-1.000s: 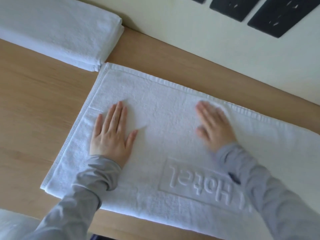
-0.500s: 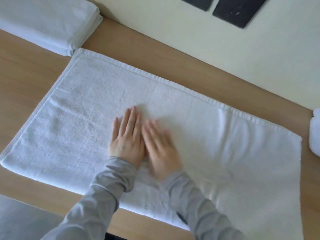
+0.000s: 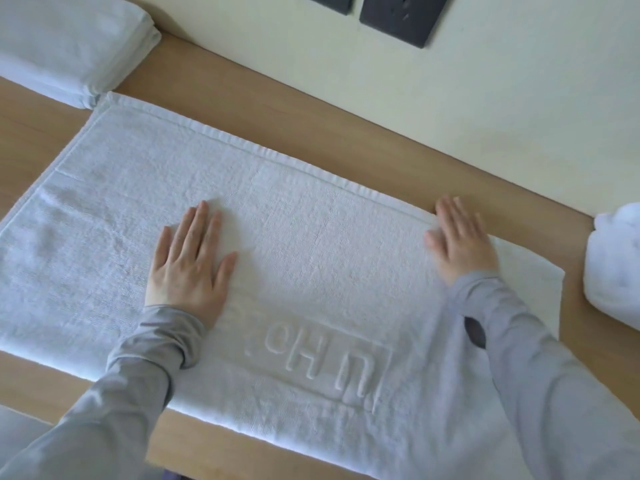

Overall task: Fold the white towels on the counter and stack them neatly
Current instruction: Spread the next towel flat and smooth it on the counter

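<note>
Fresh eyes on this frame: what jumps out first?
A big white towel lies spread flat across the wooden counter, with the left hand and right hand pressed palm-down on it. Its raised lettering shows near the front edge. A folded towel stack sits at far left, a bunched towel at the right edge.

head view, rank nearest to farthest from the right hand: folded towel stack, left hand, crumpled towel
1. crumpled towel, just right of the right hand.
2. left hand, flat on the spread towel, off to the left.
3. folded towel stack, far-left back corner of the counter.
</note>
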A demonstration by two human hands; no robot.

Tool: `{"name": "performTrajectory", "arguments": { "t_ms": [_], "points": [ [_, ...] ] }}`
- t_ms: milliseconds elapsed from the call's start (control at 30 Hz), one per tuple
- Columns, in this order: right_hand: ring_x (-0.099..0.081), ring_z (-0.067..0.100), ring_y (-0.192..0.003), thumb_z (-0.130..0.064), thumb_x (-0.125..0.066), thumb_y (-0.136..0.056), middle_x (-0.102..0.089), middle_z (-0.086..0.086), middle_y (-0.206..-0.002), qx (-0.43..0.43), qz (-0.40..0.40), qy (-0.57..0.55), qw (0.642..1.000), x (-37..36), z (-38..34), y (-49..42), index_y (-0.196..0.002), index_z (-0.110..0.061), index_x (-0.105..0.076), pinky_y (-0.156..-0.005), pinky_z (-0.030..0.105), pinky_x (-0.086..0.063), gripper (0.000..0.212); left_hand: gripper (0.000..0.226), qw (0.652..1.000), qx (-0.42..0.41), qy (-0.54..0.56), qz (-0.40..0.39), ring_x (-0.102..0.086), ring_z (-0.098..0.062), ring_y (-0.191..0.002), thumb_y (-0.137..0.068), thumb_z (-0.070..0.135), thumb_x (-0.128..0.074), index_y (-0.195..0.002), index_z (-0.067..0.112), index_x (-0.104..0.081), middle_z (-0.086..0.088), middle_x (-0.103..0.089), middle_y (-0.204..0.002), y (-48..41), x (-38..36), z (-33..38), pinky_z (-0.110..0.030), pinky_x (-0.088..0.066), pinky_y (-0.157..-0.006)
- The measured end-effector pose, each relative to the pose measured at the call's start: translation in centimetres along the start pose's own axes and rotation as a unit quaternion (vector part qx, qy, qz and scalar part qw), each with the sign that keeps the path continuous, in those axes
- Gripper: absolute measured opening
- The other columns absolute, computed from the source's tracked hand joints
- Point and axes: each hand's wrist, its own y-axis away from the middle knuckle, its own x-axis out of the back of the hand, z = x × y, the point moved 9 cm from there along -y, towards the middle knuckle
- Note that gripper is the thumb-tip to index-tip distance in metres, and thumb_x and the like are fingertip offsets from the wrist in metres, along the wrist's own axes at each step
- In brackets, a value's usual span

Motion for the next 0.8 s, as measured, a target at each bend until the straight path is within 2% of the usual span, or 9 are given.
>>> {"name": "performTrajectory", "arguments": {
  "t_ms": [100, 200, 300, 400, 467, 533, 633, 800],
  "points": [
    [0.0, 0.015, -0.145, -0.05, -0.001, -0.087, -0.008, 0.006, -0.157, -0.08, -0.006, 0.015, 0.997, 0.3, 2.6, -0.2, -0.148, -0.008, -0.013, -0.117, 0.044, 0.003, 0.074, 0.064, 1.0, -0.004, -0.001, 0.004, -0.008, -0.012, -0.145, -0.093, 0.049, -0.017, -0.15, 0.019, -0.016, 0.0, -0.013, -0.158, -0.1, 0.1, 0.1, -0.035, -0.001, -0.118],
    [-0.006, 0.027, -0.145, -0.039, -0.018, -0.092, -0.013, 0.016, -0.155, -0.101, 0.079, -0.03, 0.991, 2.5, -1.4, 1.6, -0.145, 0.0, -0.018, -0.116, 0.05, 0.0, 0.066, 0.065, 1.0, -0.008, 0.002, 0.004, -0.009, -0.015, -0.145, -0.093, 0.049, -0.016, -0.15, 0.018, -0.016, -0.002, -0.014, -0.158, -0.1, 0.0, 0.2, -0.038, -0.003, -0.118],
    [-0.008, 0.03, -0.143, -0.034, -0.028, -0.092, -0.017, 0.017, -0.154, 0.002, 0.104, -0.111, 0.988, 3.0, -12.3, 5.7, -0.145, 0.0, -0.019, -0.115, 0.05, -0.003, 0.063, 0.065, 1.0, -0.014, 0.005, 0.005, -0.011, -0.018, -0.145, -0.094, 0.048, -0.016, -0.15, 0.015, -0.017, -0.005, -0.015, -0.157, -0.1, 0.0, 0.3, -0.041, -0.005, -0.118],
    [-0.003, 0.025, -0.145, -0.036, -0.029, -0.095, -0.015, 0.01, -0.156, 0.131, 0.043, -0.118, 0.983, 0.4, -22.8, 10.8, -0.147, -0.005, -0.018, -0.116, 0.052, -0.008, 0.061, 0.065, 1.0, -0.016, 0.01, 0.012, -0.013, -0.02, -0.145, -0.094, 0.048, -0.017, -0.149, 0.013, -0.019, -0.007, -0.017, -0.157, -0.1, 0.1, 0.3, -0.042, -0.007, -0.118],
    [-0.006, 0.021, -0.145, -0.037, -0.026, -0.097, -0.018, 0.006, -0.156, 0.159, 0.021, -0.09, 0.983, -1.1, -24.7, 13.2, -0.146, -0.008, -0.023, -0.115, 0.051, -0.017, 0.057, 0.066, 1.0, -0.018, 0.01, 0.013, -0.015, -0.022, -0.144, -0.094, 0.048, -0.017, -0.149, 0.012, -0.02, -0.008, -0.018, -0.157, -0.2, 0.1, 0.2, -0.043, -0.007, -0.118],
    [-0.009, 0.018, -0.145, -0.038, -0.021, -0.098, -0.019, 0.002, -0.156, 0.145, 0.011, -0.07, 0.987, -1.7, -22.8, 14.4, -0.147, -0.012, -0.023, -0.113, 0.05, -0.018, 0.055, 0.066, 1.0, -0.023, 0.011, 0.014, -0.016, -0.024, -0.144, -0.094, 0.048, -0.017, -0.149, 0.012, -0.02, -0.009, -0.018, -0.157, -0.2, 0.1, 0.2, -0.042, -0.007, -0.118],
    [-0.012, 0.019, -0.144, -0.042, -0.014, -0.099, -0.017, 0.001, -0.156, 0.077, -0.003, -0.027, 0.997, -2.1, -16.0, 15.3, -0.148, -0.014, -0.018, -0.112, 0.048, -0.017, 0.057, 0.066, 0.999, -0.029, 0.013, 0.017, -0.016, -0.025, -0.144, -0.094, 0.048, -0.017, -0.149, 0.012, -0.019, -0.009, -0.018, -0.156, -0.2, 0.0, 0.2, -0.042, -0.007, -0.117],
    [-0.007, 0.017, -0.144, -0.042, -0.013, -0.093, -0.013, 0.006, -0.156, -0.14, -0.008, -0.018, 0.99, -2.7, -2.2, 17.8, -0.147, -0.011, -0.011, -0.117, 0.044, -0.008, 0.062, 0.066, 0.999, -0.039, 0.021, 0.021, -0.015, -0.025, -0.144, -0.095, 0.048, -0.017, -0.149, 0.011, -0.021, -0.011, -0.018, -0.156, -0.1, -0.1, 0.2, -0.043, -0.007, -0.118]
  ]
}}
